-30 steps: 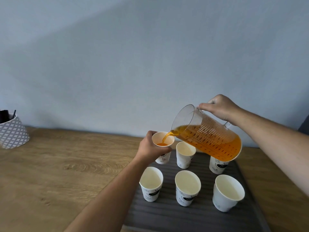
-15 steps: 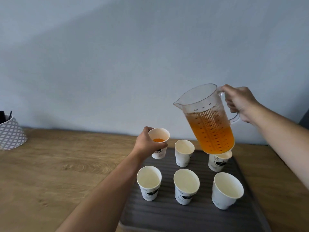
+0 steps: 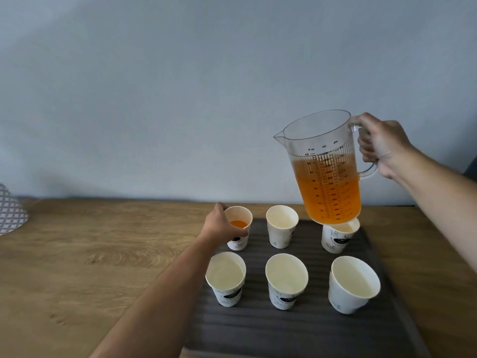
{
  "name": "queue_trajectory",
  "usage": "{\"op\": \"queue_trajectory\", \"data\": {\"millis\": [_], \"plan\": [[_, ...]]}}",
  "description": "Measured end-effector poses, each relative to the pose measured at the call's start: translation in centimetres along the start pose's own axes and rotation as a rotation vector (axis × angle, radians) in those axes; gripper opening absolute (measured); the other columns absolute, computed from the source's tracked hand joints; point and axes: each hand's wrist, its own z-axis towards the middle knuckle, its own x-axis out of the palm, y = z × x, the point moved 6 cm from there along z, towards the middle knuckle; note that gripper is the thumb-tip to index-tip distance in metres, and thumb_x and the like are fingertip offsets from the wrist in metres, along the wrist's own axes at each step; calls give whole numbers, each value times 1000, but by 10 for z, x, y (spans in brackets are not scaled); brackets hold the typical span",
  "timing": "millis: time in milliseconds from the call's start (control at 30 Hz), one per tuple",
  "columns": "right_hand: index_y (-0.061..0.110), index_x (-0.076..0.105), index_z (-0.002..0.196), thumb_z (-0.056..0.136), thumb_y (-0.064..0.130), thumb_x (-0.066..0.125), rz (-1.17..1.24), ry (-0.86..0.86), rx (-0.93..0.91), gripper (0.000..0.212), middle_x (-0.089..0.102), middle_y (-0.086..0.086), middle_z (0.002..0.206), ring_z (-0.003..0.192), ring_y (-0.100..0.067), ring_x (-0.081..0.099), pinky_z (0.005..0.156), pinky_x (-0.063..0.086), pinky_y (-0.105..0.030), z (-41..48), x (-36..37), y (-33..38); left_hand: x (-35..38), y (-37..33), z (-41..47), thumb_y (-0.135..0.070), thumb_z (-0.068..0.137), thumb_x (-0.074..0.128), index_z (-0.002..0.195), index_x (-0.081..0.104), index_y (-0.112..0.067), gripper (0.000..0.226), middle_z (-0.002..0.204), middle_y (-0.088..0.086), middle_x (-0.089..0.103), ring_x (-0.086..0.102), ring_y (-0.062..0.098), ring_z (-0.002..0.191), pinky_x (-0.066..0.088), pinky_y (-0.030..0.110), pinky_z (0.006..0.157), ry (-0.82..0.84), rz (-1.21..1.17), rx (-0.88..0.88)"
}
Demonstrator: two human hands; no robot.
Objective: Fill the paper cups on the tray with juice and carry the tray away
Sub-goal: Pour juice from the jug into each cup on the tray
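A dark ribbed tray (image 3: 296, 329) lies on the wooden table and carries several white paper cups in two rows. My left hand (image 3: 219, 228) grips the back left cup (image 3: 238, 228), which has orange juice in its bottom and stands at the tray's back left corner. The back middle cup (image 3: 281, 228) and the front cups (image 3: 227, 277) (image 3: 286, 280) (image 3: 352, 282) look empty. My right hand (image 3: 382, 146) holds a clear measuring jug (image 3: 325, 171) of orange juice by its handle, upright, above the back right cup (image 3: 338, 237), which it partly hides.
The wooden table (image 3: 90, 267) stretches to the left of the tray. A white patterned pot (image 3: 10, 210) stands at the far left edge. A plain grey wall rises right behind the table.
The jug stopped pouring, tipped back upright and rose to the right. My left hand lowered the cup with juice down to the tray's back left corner.
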Motion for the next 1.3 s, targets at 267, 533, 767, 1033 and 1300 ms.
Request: {"op": "queue_trajectory", "data": {"millis": [267,533,767,1033,1300], "plan": [[23,29,37,75,31,62,13,3,21,51,19,7,34,32,-13,10,43,10,-20,-2,3,-8,4,9,1,-22,61,87,121,46,-14,73,118,3,55,51,16,98,41,26,80,20,-36,-8],[22,32,45,75,31,62,3,2,-6,43,20,7,35,32,-13,12,40,12,-17,-7,-7,5,-4,-22,-5,-32,60,88,146,26,-17,107,149,2,35,33,19,138,29,31,111,4,148,191],[22,33,41,77,31,61,-53,-21,-16,47,21,6,34,33,-14,13,42,14,-21,-14,-34,14,44,-80,-12,-53,62,80,146,25,-18,107,150,1,35,33,20,139,27,35,113,130,472,381],[22,33,40,80,31,60,-98,-42,4,50,22,6,34,33,-14,13,42,16,-21,-14,-70,3,77,-83,4,-58,63,74,134,41,-16,89,134,3,53,47,24,126,32,33,107,143,626,320],[18,31,48,82,32,60,-128,-33,2,47,21,7,34,33,-14,13,42,16,-22,-15,-76,1,55,-98,-10,-36,63,83,120,42,-16,72,113,2,58,52,21,101,40,28,78,32,195,314]]}}
